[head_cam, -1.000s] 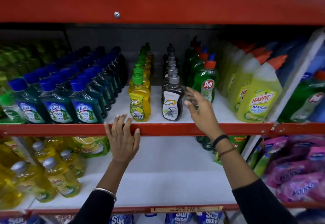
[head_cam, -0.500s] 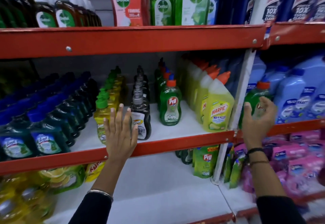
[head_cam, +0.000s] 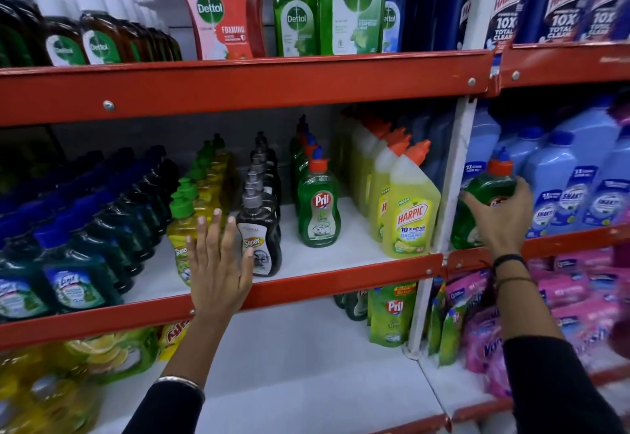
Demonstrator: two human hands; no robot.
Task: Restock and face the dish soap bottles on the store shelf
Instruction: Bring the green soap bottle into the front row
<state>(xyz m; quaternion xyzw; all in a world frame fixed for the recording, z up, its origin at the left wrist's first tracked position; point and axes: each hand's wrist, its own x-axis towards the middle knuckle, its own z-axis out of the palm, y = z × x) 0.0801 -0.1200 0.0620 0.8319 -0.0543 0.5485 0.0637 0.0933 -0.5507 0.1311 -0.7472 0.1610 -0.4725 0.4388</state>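
Note:
On the middle shelf (head_cam: 306,283) stand rows of dish soap: yellow Super bottles (head_cam: 180,242), dark Super bottles (head_cam: 259,239) and green Pril bottles (head_cam: 318,205). My left hand (head_cam: 218,270) lies flat and open against the red shelf edge, in front of the yellow and dark front bottles. In the bay to the right, my right hand (head_cam: 501,219) is wrapped around a large green Pril bottle (head_cam: 491,188) with an orange cap, which stands at the front of that shelf beside the white upright (head_cam: 450,174).
Blue-capped dark green bottles (head_cam: 78,263) fill the shelf's left side. Yellow Harpic bottles (head_cam: 409,208) stand right of the Pril row. Pale blue jugs (head_cam: 572,181) sit behind the held bottle. Dettol bottles (head_cam: 354,4) line the top shelf; pink pouches (head_cam: 579,297) and a Pril refill pouch (head_cam: 392,314) lie below.
My view swung up and right. My right hand left the Pril row, crossed the upright and closed on the big green bottle. My left hand stayed on the shelf edge.

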